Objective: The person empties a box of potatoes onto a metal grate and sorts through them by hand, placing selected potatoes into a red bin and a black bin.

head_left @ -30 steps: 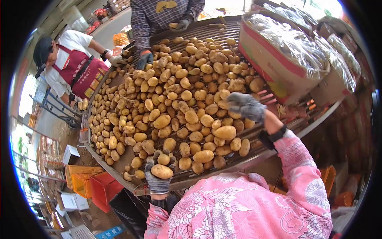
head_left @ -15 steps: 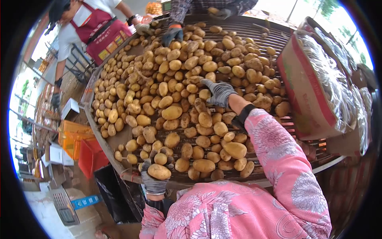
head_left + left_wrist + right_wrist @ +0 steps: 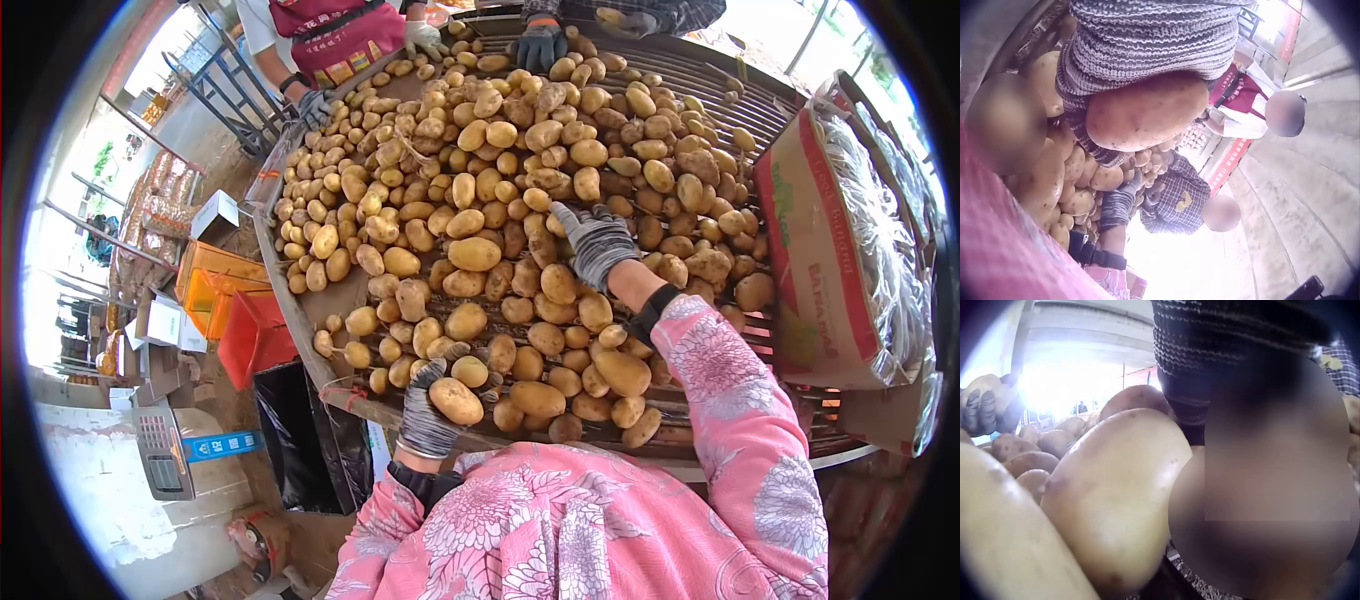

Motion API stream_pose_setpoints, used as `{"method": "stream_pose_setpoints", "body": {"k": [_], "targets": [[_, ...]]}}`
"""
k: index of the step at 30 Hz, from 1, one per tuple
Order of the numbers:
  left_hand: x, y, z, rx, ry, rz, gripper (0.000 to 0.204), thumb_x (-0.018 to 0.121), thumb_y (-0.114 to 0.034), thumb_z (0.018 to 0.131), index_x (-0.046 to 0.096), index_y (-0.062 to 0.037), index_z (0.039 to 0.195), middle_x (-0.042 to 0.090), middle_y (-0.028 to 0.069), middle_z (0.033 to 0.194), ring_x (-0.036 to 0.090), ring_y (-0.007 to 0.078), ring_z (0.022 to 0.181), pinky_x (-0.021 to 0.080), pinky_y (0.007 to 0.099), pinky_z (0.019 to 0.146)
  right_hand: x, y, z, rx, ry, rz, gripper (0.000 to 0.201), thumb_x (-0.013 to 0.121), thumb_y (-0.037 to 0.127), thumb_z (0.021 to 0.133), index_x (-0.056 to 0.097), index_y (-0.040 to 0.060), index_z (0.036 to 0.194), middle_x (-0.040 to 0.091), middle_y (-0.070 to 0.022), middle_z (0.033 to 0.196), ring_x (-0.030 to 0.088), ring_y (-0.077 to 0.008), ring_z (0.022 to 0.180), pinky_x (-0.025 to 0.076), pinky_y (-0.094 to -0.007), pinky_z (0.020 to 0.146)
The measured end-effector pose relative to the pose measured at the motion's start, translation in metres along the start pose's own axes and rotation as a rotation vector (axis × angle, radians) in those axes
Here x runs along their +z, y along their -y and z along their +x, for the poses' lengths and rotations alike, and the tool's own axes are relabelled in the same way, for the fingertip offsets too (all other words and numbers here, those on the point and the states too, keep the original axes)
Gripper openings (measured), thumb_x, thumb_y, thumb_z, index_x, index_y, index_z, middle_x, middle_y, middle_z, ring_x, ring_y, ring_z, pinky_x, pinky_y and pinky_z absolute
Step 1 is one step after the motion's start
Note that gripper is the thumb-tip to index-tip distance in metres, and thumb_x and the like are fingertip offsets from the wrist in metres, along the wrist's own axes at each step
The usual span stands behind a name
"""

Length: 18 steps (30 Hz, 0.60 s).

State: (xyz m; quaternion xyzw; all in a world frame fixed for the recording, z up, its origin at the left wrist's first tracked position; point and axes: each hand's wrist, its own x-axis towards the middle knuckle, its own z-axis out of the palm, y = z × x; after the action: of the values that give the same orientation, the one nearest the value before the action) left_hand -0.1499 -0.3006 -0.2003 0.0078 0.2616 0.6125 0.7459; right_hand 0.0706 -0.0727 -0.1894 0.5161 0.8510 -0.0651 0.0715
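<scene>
Our left grip (image 3: 428, 405) is curled round a big oblong potato (image 3: 456, 402) in the palm, with a smaller rounder potato (image 3: 469, 372) up against the fingers, looks held too. So two in that one, over the near edge of the bench (image 3: 335, 300), left of the middle. We'd keep the palm cupped and tipped up, snug but not squeezing, or the little one could roll off.

The right grip (image 3: 600, 245) is reaching into the potato pile (image 3: 473, 253), right of centre. Can't tell if it's closed on one; the right wrist view is blurred right there. Imo best to lift from the top and turn each one for a look, since digging underneath could start a slide.

Counts: the pile's way past counting, easily dozens. Far side, two other people: one in a maroon apron (image 3: 345, 40), one in plaid sleeves (image 3: 690, 15). On the right, one banana carton (image 3: 815, 250) up front, more behind it. Off the left edge, one red crate (image 3: 250, 340), one hand truck (image 3: 230, 90), plus orange crates, number unclear.
</scene>
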Motion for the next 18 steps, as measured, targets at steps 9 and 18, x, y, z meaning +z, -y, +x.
{"method": "stream_pose_setpoints", "body": {"k": [9, 18], "targets": [[0.0, 0.009, 0.005, 0.066, 0.033, 0.271, 0.038, 0.048, -0.023, 0.092, 0.051, -0.0003, 0.122, 0.06, 0.0151, 0.113, 0.061, 0.0294, 0.102, 0.053, 0.0433, 0.087, -0.023, -0.012, -0.013, 0.026, 0.116, 0.181, 0.081, 0.069, 0.017, 0.075, 0.027, 0.0199, 0.144, 0.061, -0.0154, 0.118, 0.055, -0.0328, 0.113, 0.045, -0.0444, 0.093], [0.03, 0.03, 0.036, -0.163, 0.049, 0.195, 0.044, 0.049, -0.035, 0.096, 0.048, -0.0019, 0.125, 0.057, 0.0126, 0.118, 0.058, 0.0226, 0.106, 0.052, 0.0344, 0.089, -0.041, 0.045, -0.098, -0.425, 0.096, 0.889, 0.062, 0.073, 0.028, 0.075, 0.048, 0.0098, 0.128, 0.063, -0.0152, 0.104, 0.062, -0.0299, 0.099, 0.049, -0.036, 0.088]]}}
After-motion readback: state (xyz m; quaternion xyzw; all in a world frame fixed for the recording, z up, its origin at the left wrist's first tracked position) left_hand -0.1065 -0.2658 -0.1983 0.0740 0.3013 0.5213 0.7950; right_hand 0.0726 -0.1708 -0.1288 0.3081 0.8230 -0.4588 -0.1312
